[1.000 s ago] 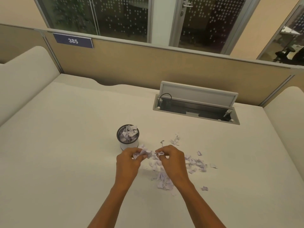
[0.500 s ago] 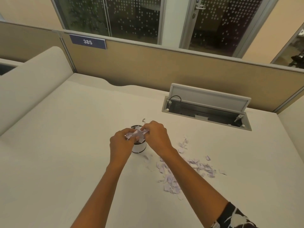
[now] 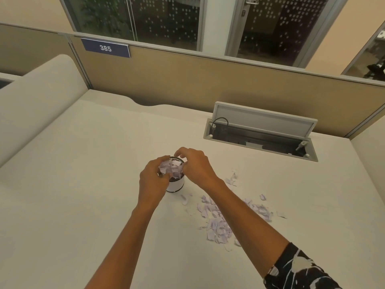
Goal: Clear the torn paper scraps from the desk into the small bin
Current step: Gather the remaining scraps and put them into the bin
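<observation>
**Head view.** Both hands are held at the mouth of the small bin (image 3: 176,185), a white cylinder with a dark rim standing upright on the desk (image 3: 83,184).

A wad of scraps (image 3: 172,166) is heaped at the bin's opening, level with the rim or just above it, between the 2 hands. The left hand (image 3: 153,180) is set against the near-left side of the bin. Its fingers are curled about the wad and appear to pinch it. The right hand (image 3: 195,165) is arched over the far-right rim with its fingers loosely bent. Whether any paper is held in them cannot be told.

The coming move is judged to turn on the torn paper scraps (image 3: 218,224) not yet cleared. They lie on the desk to the right of the bin and nearer the person, well apart from the fingers. They are partly hidden under the right forearm.

The scatter is drawn out in a loose band. Its long axis runs from the dense patch close to the forearm outward to the right, and a few stray pieces lie further back beside the right wrist. The right hand is judged the nearer of the 2, so a reach back and to the right would be called for.

The task is judged partly done.

Only 1 piece of writing can be read: "385", in white numerals on a dark blue plate (image 3: 105,48) fixed to the partition. No brand is seen on the bin. A patterned black-and-white sleeve (image 3: 298,268) is worn on the right arm.
</observation>
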`<move>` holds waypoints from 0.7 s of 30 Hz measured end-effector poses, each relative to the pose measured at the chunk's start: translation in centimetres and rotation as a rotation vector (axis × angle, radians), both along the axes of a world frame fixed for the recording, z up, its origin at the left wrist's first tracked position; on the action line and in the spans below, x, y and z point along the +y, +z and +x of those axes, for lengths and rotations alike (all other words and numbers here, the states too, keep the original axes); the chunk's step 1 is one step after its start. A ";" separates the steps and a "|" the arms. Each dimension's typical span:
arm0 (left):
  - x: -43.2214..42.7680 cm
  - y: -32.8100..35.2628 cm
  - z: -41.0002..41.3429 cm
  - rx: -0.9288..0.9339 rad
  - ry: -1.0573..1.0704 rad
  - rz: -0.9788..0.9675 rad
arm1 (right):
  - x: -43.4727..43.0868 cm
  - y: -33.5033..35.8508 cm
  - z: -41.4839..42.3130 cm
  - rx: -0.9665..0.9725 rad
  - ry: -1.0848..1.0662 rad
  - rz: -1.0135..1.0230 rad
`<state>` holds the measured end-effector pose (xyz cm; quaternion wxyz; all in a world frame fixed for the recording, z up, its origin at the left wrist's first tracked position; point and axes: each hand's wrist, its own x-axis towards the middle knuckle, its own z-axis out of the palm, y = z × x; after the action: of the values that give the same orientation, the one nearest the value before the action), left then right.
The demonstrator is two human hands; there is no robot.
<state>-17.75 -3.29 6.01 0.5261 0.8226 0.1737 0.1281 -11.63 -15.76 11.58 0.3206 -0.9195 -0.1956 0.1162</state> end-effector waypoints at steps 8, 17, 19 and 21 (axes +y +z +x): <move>0.3 -0.2 0.2 -0.041 -0.107 -0.009 | -1.1 -1.3 0.4 0.035 -0.149 0.105; 0.7 0.3 0.4 -0.078 -0.156 -0.015 | -4.4 -3.5 -0.1 0.087 -0.259 0.113; 0.9 0.5 0.5 -0.061 -0.162 0.001 | -5.1 -4.0 -0.4 0.104 -0.274 0.113; 1.1 0.8 0.6 -0.042 -0.176 -0.002 | -5.6 -4.4 -0.6 0.112 -0.293 0.110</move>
<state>-17.18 -2.22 6.83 0.5395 0.8314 0.0899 0.0985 -12.26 -21.41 7.14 0.3946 -0.9112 -0.0471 0.1086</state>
